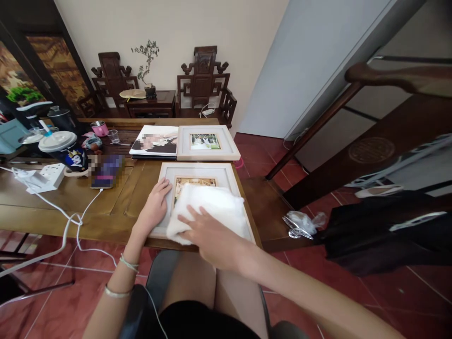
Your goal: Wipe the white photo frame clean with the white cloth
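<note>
A light wooden picture frame lies flat at the table's front edge, directly before me. Its inset photo is partly covered by a folded, fluffy white cloth. My right hand presses down on the cloth with its fingers spread. Along the frame's left side rests my left hand, open, fingers stretched out on the border. The frame's lower right part is hidden under the cloth and my right arm.
Behind lie a second framed photo and a photo book. To the left are a phone on a cable, a lidded cup, a power strip and a pink mug. A wooden chair stands at right.
</note>
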A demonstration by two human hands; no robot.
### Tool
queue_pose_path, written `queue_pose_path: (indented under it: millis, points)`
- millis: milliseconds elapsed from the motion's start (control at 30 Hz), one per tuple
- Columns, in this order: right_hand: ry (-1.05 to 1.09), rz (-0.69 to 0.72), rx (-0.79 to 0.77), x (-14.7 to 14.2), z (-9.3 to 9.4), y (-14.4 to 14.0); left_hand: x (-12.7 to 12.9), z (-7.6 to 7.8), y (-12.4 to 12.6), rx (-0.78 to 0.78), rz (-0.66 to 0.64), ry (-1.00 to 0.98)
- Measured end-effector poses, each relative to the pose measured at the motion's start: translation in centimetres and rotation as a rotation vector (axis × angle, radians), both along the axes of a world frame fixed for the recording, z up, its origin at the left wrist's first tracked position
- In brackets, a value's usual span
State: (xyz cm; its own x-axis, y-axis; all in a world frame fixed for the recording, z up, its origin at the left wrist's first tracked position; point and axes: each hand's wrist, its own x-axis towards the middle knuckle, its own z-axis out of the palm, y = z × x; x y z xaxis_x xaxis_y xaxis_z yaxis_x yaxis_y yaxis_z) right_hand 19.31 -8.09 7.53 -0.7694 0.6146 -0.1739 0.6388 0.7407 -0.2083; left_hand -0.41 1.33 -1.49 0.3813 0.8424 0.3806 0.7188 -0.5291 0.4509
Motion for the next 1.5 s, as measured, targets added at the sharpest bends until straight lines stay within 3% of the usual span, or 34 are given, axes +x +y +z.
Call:
queue_pose_path:
  millis: [100, 167, 433, 533, 633, 867, 1000, 1133, 1333, 1500]
  points:
    - [0.025, 0.056, 0.033, -1.9, -0.3, 0.7, 0.0, 0.3, -0.1, -0.025, 0.004, 0.000]
    - [0.013, 0.048, 0.034, -1.7, -0.3, 0.7, -0.1, 0.3, -0.2, -0.028, -0.009, -0.010]
    - [-0.035, -0.105, 0.035, 6.6, 1.4, -3.1, -0.2, -0.4, 0.3, -0.032, -0.032, -0.058]
    - [-0.063, -0.106, 0.074, 7.6, 1.6, -4.2, 0.0, -0.3, 0.3, -0.028, -0.021, -0.039]
    - [-0.019, -0.073, 0.087, 6.0, 1.6, -3.6, 0.1, -0.2, 0.2, -0.027, -0.011, -0.037]
    - [0.018, 0.171, 0.053, -1.3, 0.5, 1.4, 0.1, 0.2, -0.2, -0.011, -0.004, -0.055]
    - [0.048, 0.130, 0.052, -2.0, 0.0, 1.9, 0.1, 0.4, -0.4, -0.032, -0.008, -0.030]
    - [-0.003, 0.024, 0.011, 0.5, 0.7, 0.5, -0.1, 0.2, -0.4, -0.035, -0.029, -0.019]
    - [-0.085, -0.165, -0.014, 6.7, 2.2, -1.9, -0.3, -0.2, -0.1, -0.020, -0.054, -0.051]
    - [-0.057, -0.213, 0.027, 10.0, 1.4, -3.4, -0.4, -0.3, 0.1, -0.023, -0.060, -0.009]
